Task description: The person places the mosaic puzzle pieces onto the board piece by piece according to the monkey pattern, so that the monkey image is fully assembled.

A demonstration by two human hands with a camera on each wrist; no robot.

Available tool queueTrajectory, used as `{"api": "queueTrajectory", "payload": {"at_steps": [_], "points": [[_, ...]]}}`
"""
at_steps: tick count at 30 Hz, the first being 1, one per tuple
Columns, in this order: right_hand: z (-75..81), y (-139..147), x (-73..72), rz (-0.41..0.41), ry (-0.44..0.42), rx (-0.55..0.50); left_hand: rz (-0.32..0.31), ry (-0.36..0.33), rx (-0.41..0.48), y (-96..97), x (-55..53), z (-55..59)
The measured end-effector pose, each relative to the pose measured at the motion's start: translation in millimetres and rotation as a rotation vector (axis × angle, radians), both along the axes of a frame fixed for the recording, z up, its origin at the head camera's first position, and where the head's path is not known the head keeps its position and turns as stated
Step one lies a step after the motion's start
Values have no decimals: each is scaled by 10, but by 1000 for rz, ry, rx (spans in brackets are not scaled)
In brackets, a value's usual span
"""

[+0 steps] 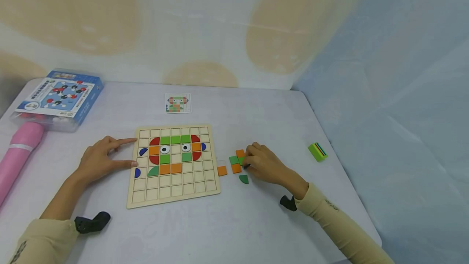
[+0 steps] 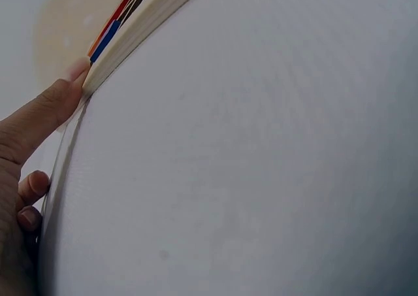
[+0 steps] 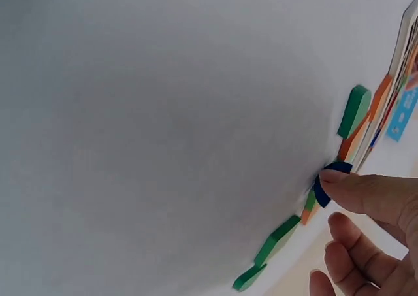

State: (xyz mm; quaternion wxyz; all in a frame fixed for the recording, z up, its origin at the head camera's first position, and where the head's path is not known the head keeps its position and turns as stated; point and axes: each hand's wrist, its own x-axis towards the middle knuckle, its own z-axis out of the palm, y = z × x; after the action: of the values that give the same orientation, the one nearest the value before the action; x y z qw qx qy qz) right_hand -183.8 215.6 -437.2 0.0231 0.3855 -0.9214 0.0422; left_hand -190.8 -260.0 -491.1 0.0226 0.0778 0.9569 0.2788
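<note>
A wooden grid board (image 1: 152, 194) lies before me, bearing red, green, orange and blue pieces and two eye discs. At its left edge, my left hand (image 1: 94, 160) touches the frame with extended index finger and thumb; the left wrist view shows a fingertip on the rim (image 2: 108, 74). Right of the board, my right hand (image 1: 269, 166) pinches a dark blue half-round piece (image 3: 321, 195), partly covered by the thumb. Around those fingertips lie orange squares (image 1: 236, 168), green squares (image 1: 233, 160) and a green quarter-round piece (image 1: 243, 179). One orange square (image 1: 222, 170) sits beside the board's right edge.
A small pattern card (image 1: 178, 108) lies behind the board. A blue boxed molecule set (image 1: 78, 107) and a pink cylindrical object (image 1: 16, 162) occupy the left side. Toward the right table edge is a small green striped block (image 1: 317, 152).
</note>
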Motion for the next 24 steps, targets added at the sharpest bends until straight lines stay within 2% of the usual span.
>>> {"api": "queueTrajectory", "payload": {"at_steps": [3, 8, 15, 18, 22, 24], "points": [[14, 41, -17, -2, 10, 6, 1, 11, 0, 4, 3, 22], [34, 71, -53, 6, -43, 17, 1, 20, 6, 1, 3, 5], [154, 32, -72, 76, -24, 141, 0, 15, 4, -3, 3, -15], [158, -7, -85, 98, -11, 174, 6, 13, 3, -12, 16, -16], [115, -5, -71, 92, 1, 128, 6, 29, 4, -12, 15, -28], [90, 20, -45, 59, 17, 82, 5, 38, 3, -9, 7, -22]]}}
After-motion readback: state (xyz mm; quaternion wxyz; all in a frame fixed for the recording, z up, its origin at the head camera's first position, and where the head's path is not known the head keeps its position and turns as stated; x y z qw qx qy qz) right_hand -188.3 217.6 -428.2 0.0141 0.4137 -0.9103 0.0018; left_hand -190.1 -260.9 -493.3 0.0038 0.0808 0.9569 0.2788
